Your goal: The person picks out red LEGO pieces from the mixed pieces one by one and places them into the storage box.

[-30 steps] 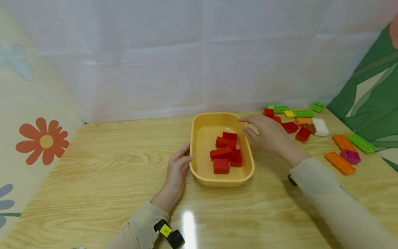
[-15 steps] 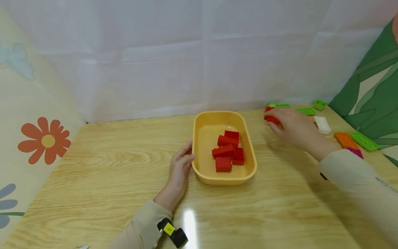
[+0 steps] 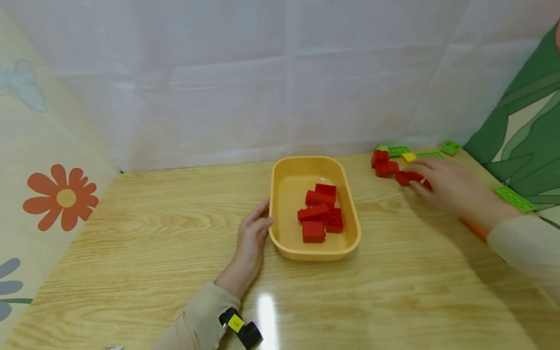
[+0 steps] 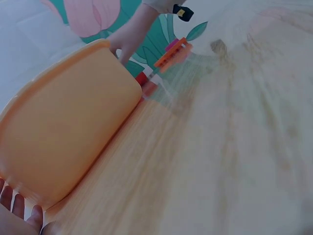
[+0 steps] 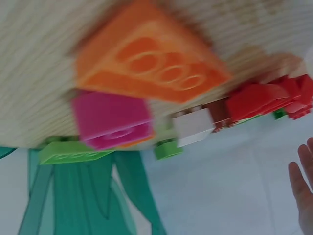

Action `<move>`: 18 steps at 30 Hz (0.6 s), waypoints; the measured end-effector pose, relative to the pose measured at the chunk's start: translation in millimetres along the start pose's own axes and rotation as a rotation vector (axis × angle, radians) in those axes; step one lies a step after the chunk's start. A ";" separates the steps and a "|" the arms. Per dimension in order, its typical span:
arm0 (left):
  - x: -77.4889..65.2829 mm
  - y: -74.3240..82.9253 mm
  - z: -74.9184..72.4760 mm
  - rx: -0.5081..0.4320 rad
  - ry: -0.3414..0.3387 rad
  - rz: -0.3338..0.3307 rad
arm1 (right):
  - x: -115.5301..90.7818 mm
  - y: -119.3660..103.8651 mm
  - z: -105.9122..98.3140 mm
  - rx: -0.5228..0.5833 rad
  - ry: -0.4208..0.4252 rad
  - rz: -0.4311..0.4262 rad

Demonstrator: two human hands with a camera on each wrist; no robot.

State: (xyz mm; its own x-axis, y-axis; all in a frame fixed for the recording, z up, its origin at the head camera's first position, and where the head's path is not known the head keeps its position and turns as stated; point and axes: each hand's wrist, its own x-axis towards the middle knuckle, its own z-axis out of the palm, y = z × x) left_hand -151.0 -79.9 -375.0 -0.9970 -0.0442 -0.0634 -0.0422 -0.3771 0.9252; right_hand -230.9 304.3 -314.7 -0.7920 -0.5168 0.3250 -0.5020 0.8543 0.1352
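Note:
My left hand rests against the left side of a yellow plastic tray, its fingers along the outer wall and thumb at the rim. Those fingers also show beside the tray in the left wrist view. Red toy bricks lie piled inside it. My right hand reaches over the bricks at the right, fingertips close to a red brick; whether they touch it is hard to tell. In the right wrist view the right hand has fairly straight fingers and no brick visible in it.
Red bricks, a yellow brick and green pieces lie along the back right. An orange brick, a magenta brick and a white brick are nearer the right arm. A white sheet hangs behind.
My right hand has moved away from the tray's right rim, passing over the left red bricks and further right. The left hand stays at the tray, whose contents look the same.

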 end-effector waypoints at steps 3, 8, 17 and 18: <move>0.0 0.0 -0.2 0.002 0.003 -0.005 | -6.5 11.0 1.8 -0.005 -0.036 0.012; 0.7 -0.3 -0.6 0.005 0.002 -0.010 | -18.9 29.0 5.2 -0.029 -0.075 0.045; -0.3 0.1 -1.7 0.003 0.004 -0.017 | -27.7 40.7 9.8 -0.092 -0.165 0.100; -0.5 0.4 -1.7 0.005 0.003 -0.015 | -28.1 41.0 10.2 -0.096 -0.175 0.105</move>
State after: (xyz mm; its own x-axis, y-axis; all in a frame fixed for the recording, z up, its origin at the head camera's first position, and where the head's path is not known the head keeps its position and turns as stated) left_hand -150.4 -81.6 -375.3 -0.9961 -0.0415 -0.0782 -0.0571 -0.3733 0.9259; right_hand -232.8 353.3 -327.9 -0.8906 -0.4194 0.1759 -0.3847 0.9010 0.2006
